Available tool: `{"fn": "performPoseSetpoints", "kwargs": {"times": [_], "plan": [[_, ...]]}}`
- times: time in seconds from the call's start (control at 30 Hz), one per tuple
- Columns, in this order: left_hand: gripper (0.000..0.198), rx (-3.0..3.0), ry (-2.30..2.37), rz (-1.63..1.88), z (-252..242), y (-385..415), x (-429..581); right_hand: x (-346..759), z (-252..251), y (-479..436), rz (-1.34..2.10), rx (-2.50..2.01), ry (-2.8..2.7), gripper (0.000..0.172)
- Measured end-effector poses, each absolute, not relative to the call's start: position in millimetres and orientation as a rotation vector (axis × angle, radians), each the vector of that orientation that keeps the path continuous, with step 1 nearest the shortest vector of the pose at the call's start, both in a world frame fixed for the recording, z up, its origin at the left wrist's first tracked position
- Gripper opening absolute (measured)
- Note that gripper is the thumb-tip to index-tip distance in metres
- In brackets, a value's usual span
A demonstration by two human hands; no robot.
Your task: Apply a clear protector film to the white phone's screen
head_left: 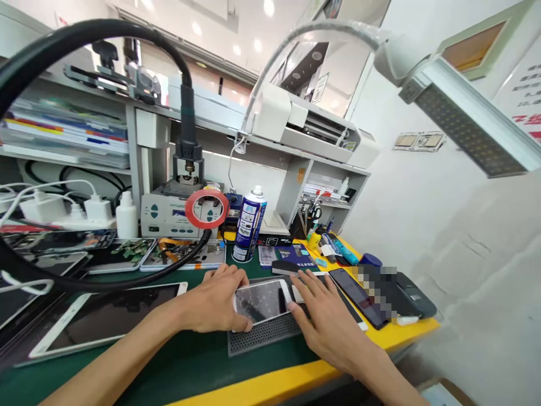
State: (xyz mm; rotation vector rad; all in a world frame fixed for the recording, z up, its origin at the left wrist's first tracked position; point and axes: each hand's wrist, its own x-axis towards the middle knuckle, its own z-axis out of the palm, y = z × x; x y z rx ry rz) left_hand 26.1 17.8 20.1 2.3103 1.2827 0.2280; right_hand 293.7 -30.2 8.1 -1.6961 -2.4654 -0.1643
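Note:
A smartphone [261, 303] with a white frame and a dark, smudged screen lies face up on a grey perforated mat [270, 335]. My left hand [217, 301] grips its left end, thumb at the near corner and fingers bent along the far side. At the other end, my right hand [319, 316] is spread, its thumb tip touching or nearly touching the phone's right edge. Its fingers reach over a white-edged device [357, 318], which they partly hide. Just beyond the phone is a dark, rounded block [287, 268].
A blue spray can [250, 225] stands behind the mat. To the left lie a white tablet [105, 316] and trays of parts [181, 256]. A black hose [186, 113] and red tape roll [207, 208] are near the grey station. Another phone [359, 296] lies at right.

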Motion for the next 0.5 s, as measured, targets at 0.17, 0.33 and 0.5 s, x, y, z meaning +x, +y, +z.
{"fn": "performPoseSetpoints", "kwargs": {"times": [0.17,0.33,0.5], "plan": [[0.057,2.262,1.333,0.214,31,7,28,274,43,-5,0.14,-1.364,-2.569,0.06],[0.054,2.125,1.352,0.389,24,7,24,261,64,40,0.585,-1.21,-2.745,0.067],[0.051,2.11,1.325,0.529,7,13,23,256,69,75,0.931,-1.033,-2.903,0.029]]}}
